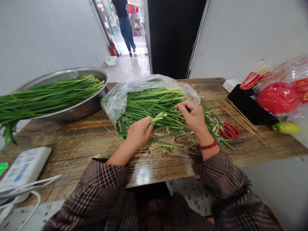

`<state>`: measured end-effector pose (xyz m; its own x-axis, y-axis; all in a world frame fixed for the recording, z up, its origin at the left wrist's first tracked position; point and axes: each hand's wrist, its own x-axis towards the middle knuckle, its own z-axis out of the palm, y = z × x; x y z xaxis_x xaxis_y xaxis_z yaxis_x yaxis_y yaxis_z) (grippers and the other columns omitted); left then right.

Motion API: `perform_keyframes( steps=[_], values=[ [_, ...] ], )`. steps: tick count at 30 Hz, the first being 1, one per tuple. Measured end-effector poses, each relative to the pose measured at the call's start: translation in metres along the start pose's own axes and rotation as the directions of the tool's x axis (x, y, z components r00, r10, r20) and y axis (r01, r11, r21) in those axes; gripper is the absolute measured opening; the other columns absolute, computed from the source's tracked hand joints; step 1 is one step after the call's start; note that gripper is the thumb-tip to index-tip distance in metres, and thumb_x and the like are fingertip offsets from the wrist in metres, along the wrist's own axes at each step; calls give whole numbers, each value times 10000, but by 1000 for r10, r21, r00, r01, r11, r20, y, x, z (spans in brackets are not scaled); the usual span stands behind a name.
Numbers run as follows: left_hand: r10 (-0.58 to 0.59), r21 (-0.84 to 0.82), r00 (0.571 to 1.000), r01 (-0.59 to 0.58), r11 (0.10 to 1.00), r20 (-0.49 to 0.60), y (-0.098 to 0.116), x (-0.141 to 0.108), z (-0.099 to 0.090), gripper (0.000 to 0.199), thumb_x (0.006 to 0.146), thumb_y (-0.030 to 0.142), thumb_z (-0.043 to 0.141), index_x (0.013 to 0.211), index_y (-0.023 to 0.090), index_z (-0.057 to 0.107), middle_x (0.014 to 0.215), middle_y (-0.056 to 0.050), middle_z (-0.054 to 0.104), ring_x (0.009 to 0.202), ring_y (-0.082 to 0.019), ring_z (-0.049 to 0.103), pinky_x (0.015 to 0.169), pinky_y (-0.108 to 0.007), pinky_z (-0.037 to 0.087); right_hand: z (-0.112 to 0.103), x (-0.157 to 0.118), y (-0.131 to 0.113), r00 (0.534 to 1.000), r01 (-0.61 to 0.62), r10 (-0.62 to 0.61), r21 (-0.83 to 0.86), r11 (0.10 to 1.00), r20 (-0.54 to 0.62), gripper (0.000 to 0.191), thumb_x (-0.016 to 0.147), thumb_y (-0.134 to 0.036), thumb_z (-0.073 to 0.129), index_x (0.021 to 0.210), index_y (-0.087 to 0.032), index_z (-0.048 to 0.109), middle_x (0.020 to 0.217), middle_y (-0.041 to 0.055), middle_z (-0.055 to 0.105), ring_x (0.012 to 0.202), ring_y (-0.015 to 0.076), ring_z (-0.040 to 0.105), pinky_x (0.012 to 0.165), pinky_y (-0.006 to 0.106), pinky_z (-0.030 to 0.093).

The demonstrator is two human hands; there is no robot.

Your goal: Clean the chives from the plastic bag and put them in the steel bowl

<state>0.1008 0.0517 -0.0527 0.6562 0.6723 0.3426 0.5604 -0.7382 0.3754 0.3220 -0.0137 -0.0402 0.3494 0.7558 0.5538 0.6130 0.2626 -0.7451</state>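
Note:
My left hand [139,131] is closed around a few green stalks [158,118], their pale cut ends poking out to the right. My right hand [192,116], with a red bead bracelet on the wrist, is pinched above the right part of the leaf pile; what its fingertips hold, if anything, is too small to make out. Behind both hands, long green leafy stalks [151,101] lie on an opened clear plastic bag [115,102]. Loose trimmings [168,146] are scattered on the wooden table [79,144] between and in front of my hands.
At the left stands a metal bowl [84,107] with more stalks. Red-handled scissors [229,130], thin wooden sticks [240,118] and a black holder [255,107] are at the right. A white device [26,170] with cables sits front left. A person [125,25] is in the doorway.

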Motion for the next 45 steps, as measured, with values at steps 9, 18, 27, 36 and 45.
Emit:
perform_keyframes(
  steps=[9,18,27,36,45],
  values=[
    [-49,-171,995,34,985,-86,-2,3,-7,231,915,282,418,716,192,491,669,-3,541,638,-137,505,624,-247,375,-18,5,20,903,84,66,-323,943,425,259,873,-353,576,721,-178,694,708,22,653,665,137,565,636,270,375],
    [-125,-201,966,79,976,-224,1,3,-8,172,874,330,538,826,176,596,730,10,605,663,-124,532,645,-234,406,-12,3,23,921,164,-9,-368,915,389,77,839,-215,602,845,-186,673,829,46,655,757,160,583,691,282,417],
    [33,-179,843,-152,972,-537,7,1,-12,237,957,329,467,935,162,635,943,-64,649,907,-167,596,838,-307,475,-4,-2,-2,976,134,-149,106,985,156,46,793,-241,689,809,-198,697,811,21,699,758,146,622,648,266,462],
    [158,-224,980,-181,958,-117,5,1,6,229,946,329,473,950,177,643,853,-39,668,794,-160,598,738,-267,438,19,-11,-10,949,87,-140,193,977,282,106,806,-300,684,775,-203,713,752,14,703,696,137,613,653,272,451],
    [-132,-386,991,126,914,10,9,5,-6,329,904,403,435,670,173,450,646,27,421,643,-114,400,626,-237,320,9,-7,2,985,-174,169,338,925,43,316,912,-444,523,800,-188,672,608,-14,576,549,95,497,531,232,386]
  ],
)
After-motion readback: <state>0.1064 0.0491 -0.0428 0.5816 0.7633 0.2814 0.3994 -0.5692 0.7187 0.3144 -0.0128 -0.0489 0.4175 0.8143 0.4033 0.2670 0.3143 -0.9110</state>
